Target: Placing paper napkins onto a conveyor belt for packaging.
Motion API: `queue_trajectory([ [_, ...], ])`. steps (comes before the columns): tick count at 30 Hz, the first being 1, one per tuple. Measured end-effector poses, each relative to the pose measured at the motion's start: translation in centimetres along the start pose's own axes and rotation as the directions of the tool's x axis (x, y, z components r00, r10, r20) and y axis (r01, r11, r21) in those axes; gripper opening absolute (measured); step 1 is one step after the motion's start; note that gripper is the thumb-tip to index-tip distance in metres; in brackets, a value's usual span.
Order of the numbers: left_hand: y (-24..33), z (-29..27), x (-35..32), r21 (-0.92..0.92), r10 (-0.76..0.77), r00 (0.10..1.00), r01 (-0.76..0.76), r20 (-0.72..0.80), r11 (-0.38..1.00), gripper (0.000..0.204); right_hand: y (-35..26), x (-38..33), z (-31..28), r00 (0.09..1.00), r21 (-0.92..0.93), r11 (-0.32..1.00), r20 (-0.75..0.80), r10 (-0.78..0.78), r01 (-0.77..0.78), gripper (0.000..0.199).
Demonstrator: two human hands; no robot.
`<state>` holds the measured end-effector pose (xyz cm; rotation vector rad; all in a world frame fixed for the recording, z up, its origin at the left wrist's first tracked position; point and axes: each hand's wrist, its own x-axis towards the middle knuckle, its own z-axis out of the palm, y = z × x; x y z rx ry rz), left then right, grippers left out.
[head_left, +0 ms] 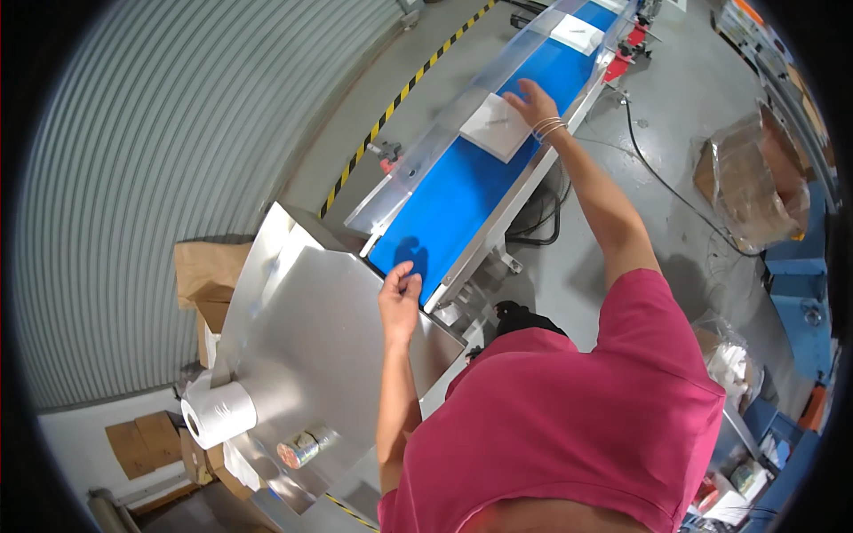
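A blue conveyor belt [449, 213] runs from the metal table up to the far right. My right hand [533, 104] is stretched over the belt, fingers apart, at the far right corner of a flat white square packet [495, 130]. Whether the fingertips touch that packet I cannot tell. Farther up the belt lies a second white packet [577, 34]. My left hand [401, 298] hovers by the belt's near end with loosely curled fingers, a gap between thumb and forefinger, and nothing in it. Its shadow falls on the belt.
Clear guard panels [418, 173] line the belt's left side. On the metal table [302, 320] sit a white paper roll [218, 414] and a roll of tape [299, 449]. A plastic-lined carton [755, 178] stands at right, and a black cable [662, 191] crosses the floor.
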<state>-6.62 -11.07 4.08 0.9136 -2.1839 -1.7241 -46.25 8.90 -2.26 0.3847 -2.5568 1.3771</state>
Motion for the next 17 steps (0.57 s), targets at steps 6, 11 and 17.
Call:
queue_trajectory([
  [6, -4.2, -2.2, -3.0, -0.003, -0.143, 0.986, 0.144, 0.09, 0.99, 0.019, 1.8, -7.4, -3.1, 0.889, 0.331, 0.936, -0.384, 0.251, -0.121, 0.042],
  [11, -6.1, -2.8, -5.4, -0.034, -0.038, 0.978, 0.046, 0.206, 0.998, 0.014, 11.2, -26.2, 1.3, 0.746, 0.409, 0.798, -0.325, 0.581, -0.443, 0.031],
  [17, -7.9, -2.7, -7.7, 0.327, 0.549, 0.689, -0.716, 0.472, 0.617, 0.052, 8.4, -47.6, 3.5, 0.683, -0.322, 0.764, 0.343, 0.645, -0.56, 0.027],
])
